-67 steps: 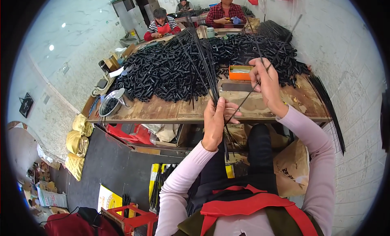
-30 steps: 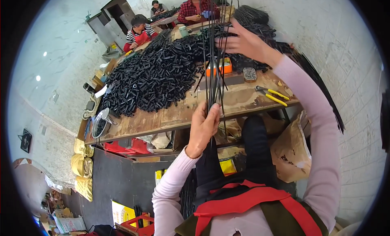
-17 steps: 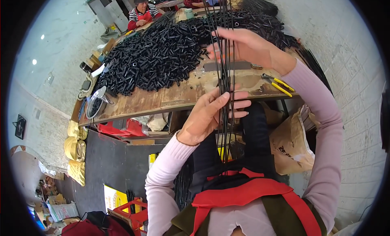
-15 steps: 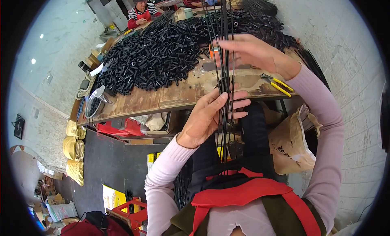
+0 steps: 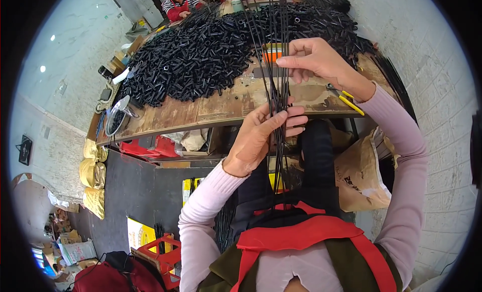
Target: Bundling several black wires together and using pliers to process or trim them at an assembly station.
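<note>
In front of me stands a loose bundle of thin black rods [image 5: 279, 164], spread apart toward the top and reaching down to my lap. My left hand [image 5: 258, 131] grips the bundle near its middle, its thumb across the front and its fingertips showing beyond the rods. Higher up, my right hand [image 5: 316, 58] is at the right side of the bundle. Its fingers are curled and its thumb lies across some rods, seemingly in a loose pinch. Beyond my hands, a large heap of short black tubes [image 5: 201, 61] covers much of the wooden table [image 5: 175, 122].
Yellow-handled pliers [image 5: 346, 99] lie near the table's front edge, below my right forearm. Behind the rods sits an orange object [image 5: 272, 56]. A clear container [image 5: 119, 116] stands at the left corner. A brown sack [image 5: 361, 176] leans at the right; a red plastic stool [image 5: 160, 249] is lower left. Across the table sits a person [image 5: 179, 6].
My right hand has gone from outstretched, blurred fingers to a curled shape with its thumb at the rods. The left hand keeps its hold. The whole view has shifted slightly.
</note>
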### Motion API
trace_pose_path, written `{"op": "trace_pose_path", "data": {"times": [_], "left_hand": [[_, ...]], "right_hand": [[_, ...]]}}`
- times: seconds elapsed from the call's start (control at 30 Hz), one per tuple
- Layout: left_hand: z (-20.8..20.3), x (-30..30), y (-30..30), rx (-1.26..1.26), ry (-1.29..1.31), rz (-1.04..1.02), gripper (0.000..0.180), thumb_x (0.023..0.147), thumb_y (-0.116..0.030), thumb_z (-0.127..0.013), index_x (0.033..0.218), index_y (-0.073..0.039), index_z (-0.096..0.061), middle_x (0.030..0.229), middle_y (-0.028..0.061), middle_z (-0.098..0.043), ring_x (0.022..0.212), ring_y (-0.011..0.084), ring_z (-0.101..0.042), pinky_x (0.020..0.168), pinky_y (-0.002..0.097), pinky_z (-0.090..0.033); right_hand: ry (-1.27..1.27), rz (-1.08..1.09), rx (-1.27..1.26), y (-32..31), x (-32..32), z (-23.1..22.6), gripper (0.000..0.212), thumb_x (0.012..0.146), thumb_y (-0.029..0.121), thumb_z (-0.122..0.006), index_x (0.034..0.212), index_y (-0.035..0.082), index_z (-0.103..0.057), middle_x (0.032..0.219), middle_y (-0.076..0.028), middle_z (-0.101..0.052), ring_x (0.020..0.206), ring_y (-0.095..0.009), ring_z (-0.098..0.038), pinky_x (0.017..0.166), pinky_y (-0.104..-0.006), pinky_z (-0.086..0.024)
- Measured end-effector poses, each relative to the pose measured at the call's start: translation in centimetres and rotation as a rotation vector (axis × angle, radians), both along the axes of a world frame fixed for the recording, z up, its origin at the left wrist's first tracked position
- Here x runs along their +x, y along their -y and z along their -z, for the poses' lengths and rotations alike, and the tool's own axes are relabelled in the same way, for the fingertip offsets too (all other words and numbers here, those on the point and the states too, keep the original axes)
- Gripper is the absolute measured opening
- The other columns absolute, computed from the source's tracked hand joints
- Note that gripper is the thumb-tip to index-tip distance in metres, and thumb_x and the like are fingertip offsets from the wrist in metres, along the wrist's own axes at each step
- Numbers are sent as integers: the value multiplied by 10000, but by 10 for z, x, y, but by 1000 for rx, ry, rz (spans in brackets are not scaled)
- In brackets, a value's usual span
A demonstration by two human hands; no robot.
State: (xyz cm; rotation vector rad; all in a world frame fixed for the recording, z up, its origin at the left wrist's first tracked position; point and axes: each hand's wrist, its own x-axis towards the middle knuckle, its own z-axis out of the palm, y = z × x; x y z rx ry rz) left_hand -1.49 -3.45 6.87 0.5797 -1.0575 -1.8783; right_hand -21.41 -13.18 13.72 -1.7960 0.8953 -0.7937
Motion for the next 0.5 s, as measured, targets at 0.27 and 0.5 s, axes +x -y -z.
{"op": "trace_pose_path", "data": {"times": [0.27, 0.5], "left_hand": [[10, -4, 3, 46, 29, -126, 272, 996, -117, -520, 1220, 37, -508, 1138, 204, -636, 1003, 280, -671, 843, 367, -577], [15, -7, 1, 42, -13, -254, 225, 996, -122, -520, 1176, 10, -497, 1086, 202, -651, 935, 281, -693, 782, 357, -596]], "right_hand": [[116, 70, 107, -2, -8, 1, 231, 857, 249, -740, 919, 47, -645, 760, -10, -644, 660, -76, -622, 593, -212, -463], [135, 12, 169, 5, -8, 9, 215, 867, 184, -720, 1003, 29, -661, 844, -16, -641, 718, -79, -618, 610, -203, -470]]}}
